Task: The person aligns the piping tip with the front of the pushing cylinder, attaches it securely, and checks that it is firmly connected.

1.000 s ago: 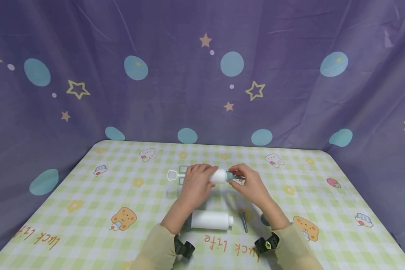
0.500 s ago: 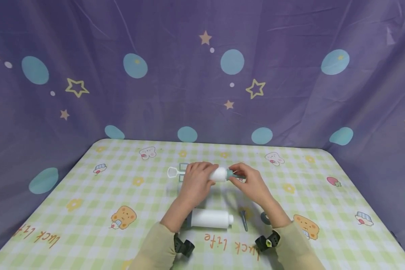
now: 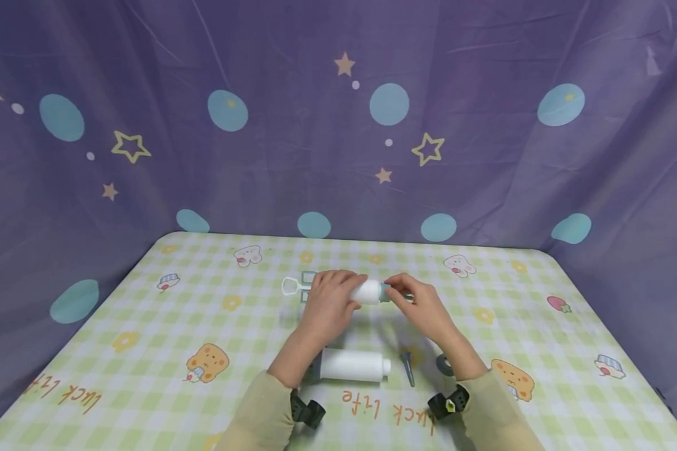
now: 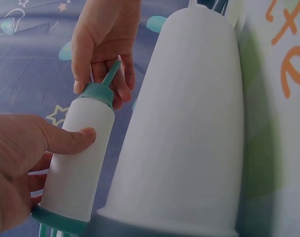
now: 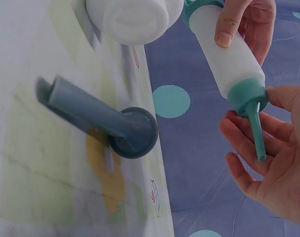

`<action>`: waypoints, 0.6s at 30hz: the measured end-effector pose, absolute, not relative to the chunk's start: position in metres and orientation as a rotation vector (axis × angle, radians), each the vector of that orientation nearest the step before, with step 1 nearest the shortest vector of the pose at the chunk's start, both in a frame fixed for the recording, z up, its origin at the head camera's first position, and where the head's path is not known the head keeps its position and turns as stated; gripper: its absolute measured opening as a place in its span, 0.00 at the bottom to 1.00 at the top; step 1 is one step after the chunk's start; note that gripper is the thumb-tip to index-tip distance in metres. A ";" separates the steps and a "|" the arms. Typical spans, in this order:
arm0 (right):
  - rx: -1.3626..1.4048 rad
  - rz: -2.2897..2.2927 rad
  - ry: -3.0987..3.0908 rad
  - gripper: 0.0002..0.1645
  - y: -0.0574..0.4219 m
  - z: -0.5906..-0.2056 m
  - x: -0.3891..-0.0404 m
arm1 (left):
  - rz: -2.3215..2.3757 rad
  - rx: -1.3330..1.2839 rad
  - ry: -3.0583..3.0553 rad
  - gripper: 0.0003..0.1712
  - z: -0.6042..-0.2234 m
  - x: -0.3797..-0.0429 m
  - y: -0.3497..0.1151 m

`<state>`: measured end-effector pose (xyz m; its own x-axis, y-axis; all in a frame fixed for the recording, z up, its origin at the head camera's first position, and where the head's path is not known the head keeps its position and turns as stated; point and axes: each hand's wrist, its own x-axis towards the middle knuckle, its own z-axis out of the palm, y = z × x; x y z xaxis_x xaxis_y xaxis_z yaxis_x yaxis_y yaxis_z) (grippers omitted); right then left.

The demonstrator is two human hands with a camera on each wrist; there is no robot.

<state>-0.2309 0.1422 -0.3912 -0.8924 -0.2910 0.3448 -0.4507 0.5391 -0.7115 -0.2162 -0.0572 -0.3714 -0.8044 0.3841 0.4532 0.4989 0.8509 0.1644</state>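
Observation:
A small white syringe point(image 3: 367, 292) with a white loop handle point(image 3: 290, 286) and teal end parts is held level above the table. My left hand point(image 3: 328, 307) grips its barrel, thumb across the white side in the left wrist view. At the other end, my right hand point(image 3: 423, 307) pinches the teal nozzle cap point(image 5: 246, 94) between thumb and fingers. The slim teal nozzle point(image 5: 257, 133) points out past the fingers in the right wrist view. Part of the barrel is hidden behind my left hand in the head view.
Nearer to me lies a larger white barrel point(image 3: 352, 366) with a grey-blue end. To its right are a loose grey-blue nozzle point(image 3: 409, 369) and a dark ring point(image 3: 444, 364), partly behind my right forearm. A checked cloth point(image 3: 146, 369) covers the table; a purple curtain point(image 3: 293, 156) hangs behind.
My right fingers have shifted round the teal cap, covering more of the nozzle in the head view. The left hand keeps its grip, and the parts on the table have not moved.

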 end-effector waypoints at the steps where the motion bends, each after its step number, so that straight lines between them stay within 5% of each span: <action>1: 0.627 1.279 -2.590 0.16 0.142 -0.391 -0.231 | -0.383 -0.656 -2.618 0.27 -0.371 -0.216 -0.057; 18: 0.713 1.296 -2.666 0.24 0.146 -0.392 -0.230 | -0.364 -0.665 -2.605 0.27 -0.371 -0.217 -0.059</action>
<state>-0.2304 0.1457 -0.3915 -0.8867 -0.3687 0.2790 -0.4471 0.5303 -0.7203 -0.2170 -0.0594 -0.3707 -0.7947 0.3938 0.4619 0.5053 0.8508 0.1441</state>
